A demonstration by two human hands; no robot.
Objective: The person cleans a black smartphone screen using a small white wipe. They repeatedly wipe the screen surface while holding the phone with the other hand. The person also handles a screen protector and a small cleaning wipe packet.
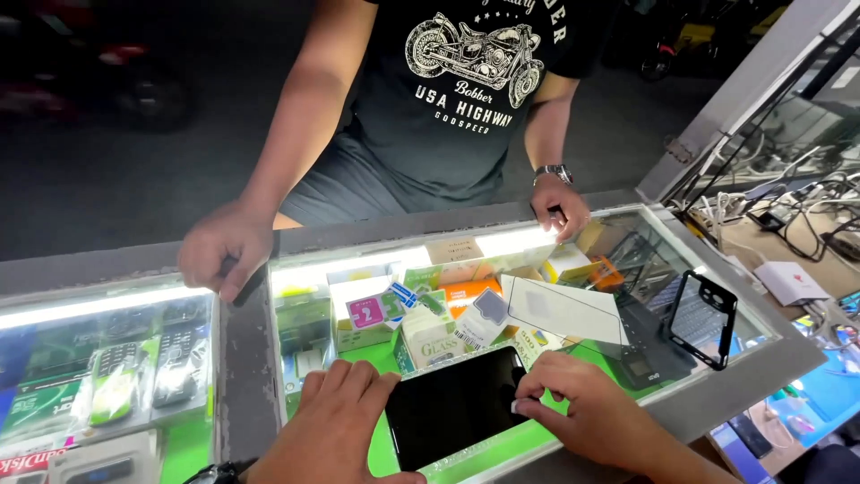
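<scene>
- Left hand [336,421] is lying flat, fingers spread, on the glass top just beside the left edge of the black phone [457,405]; it is gripping nothing.
- Right hand [587,408] is curling over the phone's right edge, fingertips [528,405] pinching at the screen surface; cannot tell if anything thin is between them.
- Phone is lying screen-up on the table [246,358], near the front edge, between both hands.
- A clear rectangular glass sheet [564,309] is lying on the glass just behind the right hand.
- A black phone case [703,318] is lying empty further right, well apart from the phone.
- Small wipe packets [381,309] are sitting on the glass behind the left hand.
- The display case under the glass is holding boxed accessories [430,336] on a green floor; its left compartment is holding keypad phones [112,372].
- Another person's hands [224,246] are resting on the far edge of the table.
</scene>
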